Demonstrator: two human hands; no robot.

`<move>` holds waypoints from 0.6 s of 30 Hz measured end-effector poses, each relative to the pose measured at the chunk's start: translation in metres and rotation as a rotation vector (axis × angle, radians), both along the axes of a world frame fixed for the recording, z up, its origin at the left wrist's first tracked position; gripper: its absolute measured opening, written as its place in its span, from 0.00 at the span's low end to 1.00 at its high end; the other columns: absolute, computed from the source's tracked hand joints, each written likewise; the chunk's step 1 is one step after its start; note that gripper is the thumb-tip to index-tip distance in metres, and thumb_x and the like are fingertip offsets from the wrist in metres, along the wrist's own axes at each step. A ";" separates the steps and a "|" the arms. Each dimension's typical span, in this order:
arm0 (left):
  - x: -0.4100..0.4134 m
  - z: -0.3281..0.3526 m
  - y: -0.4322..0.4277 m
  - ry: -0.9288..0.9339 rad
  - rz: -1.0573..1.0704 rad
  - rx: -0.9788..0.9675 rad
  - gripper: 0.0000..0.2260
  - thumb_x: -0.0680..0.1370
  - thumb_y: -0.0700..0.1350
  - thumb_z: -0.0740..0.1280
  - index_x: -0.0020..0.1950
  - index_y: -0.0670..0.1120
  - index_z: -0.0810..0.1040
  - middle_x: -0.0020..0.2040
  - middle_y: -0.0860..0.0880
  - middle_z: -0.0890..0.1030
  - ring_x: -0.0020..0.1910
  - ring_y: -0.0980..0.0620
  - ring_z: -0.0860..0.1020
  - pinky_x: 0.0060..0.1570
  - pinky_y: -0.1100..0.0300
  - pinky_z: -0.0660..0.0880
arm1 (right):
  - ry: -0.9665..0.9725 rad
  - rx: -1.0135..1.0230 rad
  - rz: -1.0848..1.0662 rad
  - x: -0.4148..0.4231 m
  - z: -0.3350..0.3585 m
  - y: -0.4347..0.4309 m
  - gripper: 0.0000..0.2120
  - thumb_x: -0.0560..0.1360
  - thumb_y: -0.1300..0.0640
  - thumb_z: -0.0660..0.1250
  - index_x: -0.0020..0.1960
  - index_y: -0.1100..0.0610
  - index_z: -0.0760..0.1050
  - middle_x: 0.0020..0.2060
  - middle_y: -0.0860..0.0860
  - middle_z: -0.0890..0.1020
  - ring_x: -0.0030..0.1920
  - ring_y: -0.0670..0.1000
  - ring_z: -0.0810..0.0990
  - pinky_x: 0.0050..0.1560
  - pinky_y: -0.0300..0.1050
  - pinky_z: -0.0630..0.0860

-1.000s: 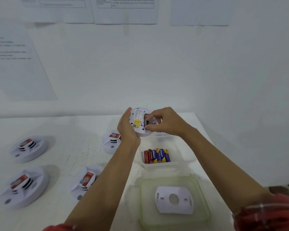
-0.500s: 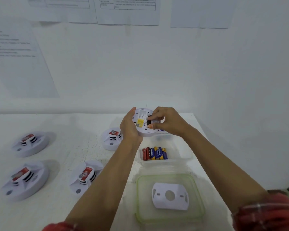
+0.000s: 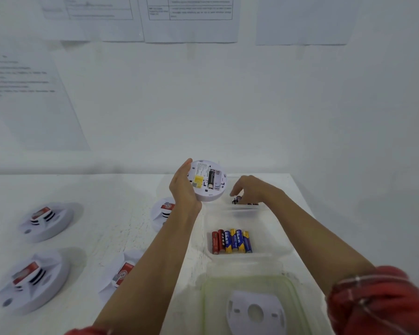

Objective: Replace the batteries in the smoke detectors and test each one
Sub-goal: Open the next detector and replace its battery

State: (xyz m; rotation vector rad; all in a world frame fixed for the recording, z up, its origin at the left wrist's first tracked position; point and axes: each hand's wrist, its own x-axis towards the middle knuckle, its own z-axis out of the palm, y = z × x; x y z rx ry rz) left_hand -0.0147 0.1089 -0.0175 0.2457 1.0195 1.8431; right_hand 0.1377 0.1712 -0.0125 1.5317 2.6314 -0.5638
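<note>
My left hand (image 3: 183, 187) holds a white smoke detector (image 3: 209, 180) up above the table, its back towards me. The open compartment shows one black battery (image 3: 211, 179) with an empty slot beside it. My right hand (image 3: 252, 189) is apart from the detector, low over a clear far container (image 3: 247, 209). Its fingertips point down and are pinched on a small dark battery (image 3: 236, 201). Several red and blue-yellow batteries (image 3: 231, 241) lie side by side in a nearer clear tray (image 3: 271, 252).
Several more smoke detectors lie on the white table: two on the left (image 3: 45, 220) (image 3: 30, 279) and two by my left forearm (image 3: 165, 211) (image 3: 121, 274). A green-rimmed clear lid (image 3: 288, 286) near me holds a white mounting plate (image 3: 254, 310). The wall stands close behind.
My right hand left the detector's battery compartment and moved right and down to the far container. One compartment slot is now empty. My left hand kept hold of the detector.
</note>
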 end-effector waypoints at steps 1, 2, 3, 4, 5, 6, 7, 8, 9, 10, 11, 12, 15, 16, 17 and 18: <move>0.000 -0.001 0.002 0.006 -0.002 0.000 0.06 0.77 0.42 0.64 0.52 0.48 0.79 0.47 0.49 0.80 0.44 0.50 0.78 0.51 0.51 0.76 | -0.046 -0.006 0.017 -0.003 -0.002 0.001 0.17 0.74 0.64 0.66 0.62 0.58 0.75 0.63 0.54 0.76 0.60 0.52 0.76 0.52 0.39 0.71; 0.001 -0.003 0.003 0.009 -0.002 -0.001 0.06 0.78 0.42 0.64 0.52 0.48 0.79 0.46 0.49 0.80 0.44 0.50 0.78 0.50 0.52 0.76 | -0.073 -0.008 0.026 -0.005 -0.002 0.001 0.17 0.74 0.64 0.65 0.63 0.58 0.75 0.63 0.53 0.76 0.59 0.52 0.76 0.49 0.40 0.71; 0.000 -0.004 0.004 0.013 -0.002 -0.002 0.06 0.77 0.42 0.64 0.52 0.48 0.79 0.46 0.50 0.80 0.44 0.50 0.78 0.49 0.52 0.77 | -0.089 -0.010 0.036 -0.007 -0.001 0.002 0.17 0.74 0.64 0.64 0.62 0.57 0.75 0.62 0.53 0.77 0.58 0.52 0.76 0.48 0.40 0.71; 0.000 -0.006 0.006 0.018 -0.002 -0.004 0.06 0.77 0.42 0.64 0.52 0.48 0.79 0.46 0.50 0.80 0.44 0.50 0.78 0.49 0.52 0.77 | -0.101 -0.012 0.048 -0.008 0.000 0.003 0.17 0.74 0.64 0.64 0.63 0.57 0.75 0.62 0.53 0.77 0.56 0.53 0.77 0.48 0.40 0.71; 0.000 -0.007 0.007 0.024 -0.002 -0.006 0.06 0.77 0.42 0.64 0.52 0.48 0.79 0.46 0.50 0.80 0.44 0.50 0.78 0.49 0.52 0.77 | -0.113 -0.016 0.059 -0.009 0.001 0.005 0.17 0.74 0.64 0.64 0.63 0.57 0.75 0.61 0.53 0.77 0.53 0.53 0.77 0.48 0.41 0.71; 0.000 -0.008 0.008 0.028 -0.001 -0.008 0.06 0.77 0.42 0.63 0.52 0.48 0.78 0.46 0.50 0.80 0.44 0.50 0.78 0.49 0.52 0.77 | -0.125 -0.024 0.072 -0.009 0.001 0.006 0.17 0.74 0.63 0.64 0.62 0.57 0.76 0.60 0.53 0.78 0.49 0.52 0.77 0.48 0.42 0.73; 0.000 -0.009 0.009 0.030 -0.001 -0.010 0.07 0.77 0.41 0.63 0.52 0.47 0.78 0.45 0.50 0.80 0.43 0.50 0.78 0.50 0.52 0.77 | -0.139 -0.035 0.084 -0.009 0.000 0.008 0.17 0.74 0.63 0.64 0.62 0.56 0.76 0.59 0.54 0.79 0.47 0.51 0.76 0.50 0.44 0.75; 0.000 -0.010 0.010 0.029 -0.003 -0.009 0.07 0.77 0.41 0.64 0.53 0.47 0.78 0.45 0.49 0.80 0.44 0.50 0.79 0.50 0.52 0.76 | -0.156 -0.040 0.096 -0.008 0.000 0.009 0.17 0.74 0.62 0.65 0.62 0.56 0.76 0.59 0.54 0.79 0.47 0.51 0.76 0.52 0.46 0.76; 0.000 -0.010 0.010 0.028 -0.004 -0.011 0.07 0.77 0.41 0.64 0.53 0.47 0.78 0.46 0.49 0.80 0.44 0.50 0.79 0.51 0.51 0.76 | -0.169 -0.039 0.107 -0.007 0.000 0.011 0.17 0.74 0.62 0.65 0.63 0.56 0.76 0.60 0.54 0.78 0.49 0.52 0.77 0.55 0.47 0.76; 0.000 -0.011 0.011 0.032 -0.003 -0.016 0.07 0.77 0.41 0.64 0.53 0.47 0.78 0.45 0.50 0.80 0.44 0.50 0.79 0.51 0.51 0.76 | -0.176 -0.035 0.117 -0.007 0.000 0.011 0.17 0.74 0.62 0.65 0.63 0.56 0.75 0.61 0.53 0.78 0.52 0.53 0.77 0.56 0.46 0.75; 0.000 -0.011 0.011 0.039 -0.002 -0.022 0.07 0.77 0.41 0.64 0.53 0.47 0.78 0.45 0.50 0.80 0.43 0.50 0.79 0.50 0.52 0.77 | -0.173 -0.032 0.124 -0.007 0.001 0.011 0.18 0.74 0.62 0.65 0.63 0.56 0.75 0.61 0.53 0.77 0.55 0.53 0.77 0.56 0.44 0.74; 0.000 -0.011 0.012 0.043 -0.001 -0.027 0.07 0.77 0.41 0.64 0.54 0.47 0.78 0.45 0.50 0.80 0.43 0.51 0.79 0.50 0.53 0.77 | -0.160 -0.030 0.128 -0.007 0.001 0.010 0.18 0.74 0.63 0.65 0.63 0.57 0.75 0.62 0.53 0.77 0.57 0.53 0.76 0.54 0.43 0.73; 0.001 -0.011 0.012 0.036 -0.006 -0.025 0.07 0.77 0.41 0.64 0.53 0.47 0.78 0.45 0.50 0.80 0.42 0.51 0.79 0.48 0.53 0.77 | -0.100 0.002 0.126 -0.008 -0.001 0.008 0.18 0.73 0.64 0.66 0.63 0.58 0.75 0.61 0.54 0.78 0.59 0.53 0.77 0.53 0.41 0.71; 0.001 -0.011 0.012 0.031 -0.004 -0.024 0.07 0.77 0.41 0.64 0.53 0.47 0.79 0.45 0.50 0.80 0.42 0.51 0.79 0.49 0.53 0.77 | -0.068 0.029 0.123 -0.008 -0.002 0.008 0.19 0.72 0.63 0.67 0.62 0.58 0.76 0.60 0.54 0.79 0.58 0.53 0.77 0.53 0.41 0.71; 0.001 -0.011 0.011 0.027 -0.002 -0.024 0.06 0.77 0.41 0.64 0.52 0.47 0.79 0.45 0.50 0.80 0.43 0.51 0.79 0.49 0.53 0.77 | -0.017 0.055 0.115 -0.007 -0.003 0.008 0.19 0.70 0.61 0.69 0.61 0.59 0.77 0.59 0.54 0.80 0.57 0.52 0.78 0.53 0.41 0.72; 0.001 -0.011 0.011 0.024 0.000 -0.025 0.06 0.77 0.41 0.64 0.52 0.47 0.79 0.45 0.50 0.80 0.43 0.50 0.79 0.50 0.52 0.77 | 0.064 0.072 0.095 -0.004 -0.003 0.008 0.19 0.69 0.59 0.72 0.60 0.59 0.78 0.56 0.54 0.81 0.53 0.50 0.79 0.51 0.39 0.73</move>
